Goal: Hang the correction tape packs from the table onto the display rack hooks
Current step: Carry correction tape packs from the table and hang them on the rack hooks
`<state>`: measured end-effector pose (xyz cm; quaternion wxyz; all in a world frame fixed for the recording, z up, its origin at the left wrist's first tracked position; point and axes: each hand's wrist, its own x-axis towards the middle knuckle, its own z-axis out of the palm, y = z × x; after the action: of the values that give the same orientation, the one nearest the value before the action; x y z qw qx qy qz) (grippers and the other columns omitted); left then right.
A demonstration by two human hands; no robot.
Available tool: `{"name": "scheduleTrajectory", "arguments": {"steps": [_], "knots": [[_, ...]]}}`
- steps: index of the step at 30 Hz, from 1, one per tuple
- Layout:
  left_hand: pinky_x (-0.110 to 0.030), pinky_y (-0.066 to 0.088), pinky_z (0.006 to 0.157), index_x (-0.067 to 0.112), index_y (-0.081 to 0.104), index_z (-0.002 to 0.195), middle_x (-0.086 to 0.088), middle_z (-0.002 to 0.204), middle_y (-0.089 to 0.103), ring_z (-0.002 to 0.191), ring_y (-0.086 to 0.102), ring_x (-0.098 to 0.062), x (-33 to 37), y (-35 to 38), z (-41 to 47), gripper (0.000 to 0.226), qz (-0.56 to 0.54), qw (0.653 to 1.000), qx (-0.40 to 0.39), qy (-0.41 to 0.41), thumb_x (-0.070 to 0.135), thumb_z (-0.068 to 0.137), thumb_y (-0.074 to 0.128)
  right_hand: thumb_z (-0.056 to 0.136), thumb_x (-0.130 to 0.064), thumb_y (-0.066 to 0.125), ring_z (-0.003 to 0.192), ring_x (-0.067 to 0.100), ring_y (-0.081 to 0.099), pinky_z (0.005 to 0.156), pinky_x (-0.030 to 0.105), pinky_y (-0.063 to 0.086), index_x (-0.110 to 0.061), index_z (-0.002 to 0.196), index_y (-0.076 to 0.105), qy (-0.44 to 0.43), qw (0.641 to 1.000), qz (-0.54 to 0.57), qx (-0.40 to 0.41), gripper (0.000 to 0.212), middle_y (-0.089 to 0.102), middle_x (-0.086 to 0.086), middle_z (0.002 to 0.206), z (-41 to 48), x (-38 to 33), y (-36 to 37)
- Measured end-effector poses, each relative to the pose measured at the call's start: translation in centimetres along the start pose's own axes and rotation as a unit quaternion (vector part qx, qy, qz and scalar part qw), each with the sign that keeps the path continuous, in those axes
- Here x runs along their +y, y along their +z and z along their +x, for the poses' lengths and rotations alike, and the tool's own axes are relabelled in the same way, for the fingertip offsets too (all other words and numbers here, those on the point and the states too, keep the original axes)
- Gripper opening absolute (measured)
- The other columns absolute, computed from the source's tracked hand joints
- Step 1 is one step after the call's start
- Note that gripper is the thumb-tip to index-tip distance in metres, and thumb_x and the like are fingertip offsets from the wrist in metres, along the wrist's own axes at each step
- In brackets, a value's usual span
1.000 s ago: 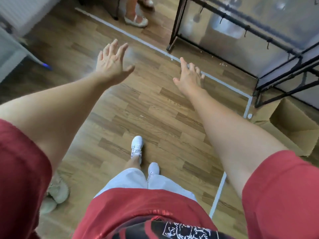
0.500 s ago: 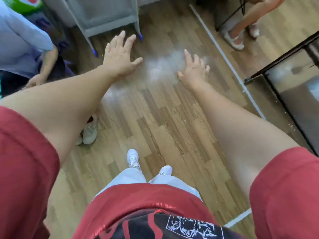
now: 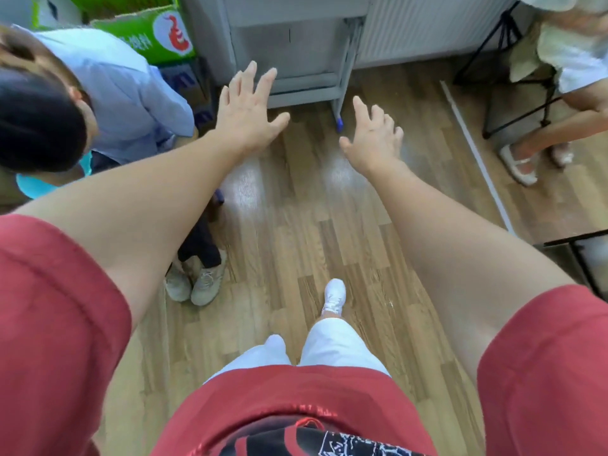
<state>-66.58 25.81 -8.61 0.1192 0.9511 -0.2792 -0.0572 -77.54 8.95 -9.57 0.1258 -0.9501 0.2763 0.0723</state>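
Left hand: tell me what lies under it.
The left hand, empty, hovers over the wood floor and the lower rail of a grey frame. The stretch of rail behind its fingers is covered.

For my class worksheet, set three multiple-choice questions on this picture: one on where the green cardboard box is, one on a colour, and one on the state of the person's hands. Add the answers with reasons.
1. Where in the view is the green cardboard box?
A. upper left
B. between the wearer's feet
C. lower right

2. What colour is the small cap on the foot of the grey metal leg?
A. red
B. blue
C. yellow

3. How are the left hand and the right hand?
A. both gripping packs
B. both open, holding nothing
C. left open, right a fist

Answers:
1 A: the box sits at the top left, beyond the person in the pale blue shirt.
2 B: the cap is plainly blue against the wooden plank floor.
3 B: the fingers of both hands are spread above the floor, and no pack is in view.
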Motion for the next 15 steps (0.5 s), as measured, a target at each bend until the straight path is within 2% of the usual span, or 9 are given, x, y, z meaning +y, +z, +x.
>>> {"name": "scheduleTrajectory", "arguments": {"steps": [10,15], "knots": [[-0.042,0.006,0.12,0.025,0.011,0.153,-0.01,0.161,0.002,0.147,0.003,-0.028,2.7,-1.4,17.1,0.069,-0.017,0.998,0.043,-0.049,0.045,0.096,0.044,0.1,-0.036,0.043,0.144,0.034,0.016,0.115,0.05,0.014,-0.023,0.154,0.004,-0.048,0.998,-0.039,0.018,0.067,0.014,0.015,0.158,18.2,2.3,-6.9],[-0.043,0.005,0.119,0.026,0.009,0.153,-0.009,0.161,0.0,0.148,0.001,-0.027,2.0,-2.7,24.0,0.069,-0.022,0.995,0.052,-0.086,0.044,0.097,0.045,0.099,-0.035,0.043,0.144,0.032,0.017,0.115,0.049,0.016,-0.024,0.154,0.004,-0.072,0.996,-0.046,0.021,0.068,0.016,0.014,0.158,26.4,1.1,-9.5]]}}
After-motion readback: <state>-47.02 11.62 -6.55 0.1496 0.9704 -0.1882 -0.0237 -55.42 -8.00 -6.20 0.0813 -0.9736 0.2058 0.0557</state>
